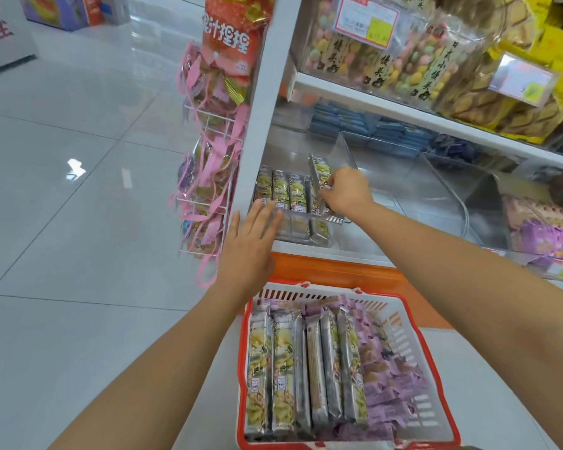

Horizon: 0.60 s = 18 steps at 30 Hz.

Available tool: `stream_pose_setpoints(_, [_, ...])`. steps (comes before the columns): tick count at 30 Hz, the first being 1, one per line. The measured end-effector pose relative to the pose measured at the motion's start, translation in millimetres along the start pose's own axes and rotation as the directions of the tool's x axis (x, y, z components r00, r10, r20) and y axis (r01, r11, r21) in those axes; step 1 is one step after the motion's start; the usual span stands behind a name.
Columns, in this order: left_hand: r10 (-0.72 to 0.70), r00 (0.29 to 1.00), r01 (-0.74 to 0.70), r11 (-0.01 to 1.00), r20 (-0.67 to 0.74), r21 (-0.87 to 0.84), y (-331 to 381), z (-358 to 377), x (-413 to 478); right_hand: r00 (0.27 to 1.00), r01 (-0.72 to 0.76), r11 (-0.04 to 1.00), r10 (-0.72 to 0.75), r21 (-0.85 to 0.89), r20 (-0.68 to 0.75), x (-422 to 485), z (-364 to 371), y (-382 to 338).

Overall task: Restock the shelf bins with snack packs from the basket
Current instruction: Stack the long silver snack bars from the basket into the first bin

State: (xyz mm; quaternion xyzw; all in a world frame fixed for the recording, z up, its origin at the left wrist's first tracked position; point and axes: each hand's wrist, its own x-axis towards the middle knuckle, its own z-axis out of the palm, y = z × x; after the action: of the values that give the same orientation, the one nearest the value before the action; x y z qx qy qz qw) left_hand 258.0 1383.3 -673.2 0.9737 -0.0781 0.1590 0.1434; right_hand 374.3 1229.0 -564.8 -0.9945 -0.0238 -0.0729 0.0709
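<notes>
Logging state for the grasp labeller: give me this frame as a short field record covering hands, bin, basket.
left hand: open, fingers straight, at the clear bin front; contact unclear
right hand: grips a green snack pack, tilted, at the row's right end
bin contents: row of green packs side by side
basket: long green packs beside purple packs

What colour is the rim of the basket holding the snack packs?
The basket has a red rim above white slatted walls, seen best in the head view.
</notes>
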Motion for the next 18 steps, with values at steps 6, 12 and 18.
stream_pose_setpoints(6, [0.012,1.000,-0.012,1.000,-0.024,-0.004,-3,3,0,0.999,0.019,0.988,-0.011,-0.155,0.051,10,12,-3])
stream_pose_setpoints(12, [0.018,0.998,-0.020,0.999,-0.063,-0.034,-4,9,0,0.989,0.076,0.968,-0.042,-0.240,0.145,16,21,-3])
stream_pose_setpoints(18, [0.025,0.994,-0.030,0.998,-0.106,-0.048,-5,12,-1,0.968,0.088,0.964,-0.023,-0.250,0.252,16,28,1])
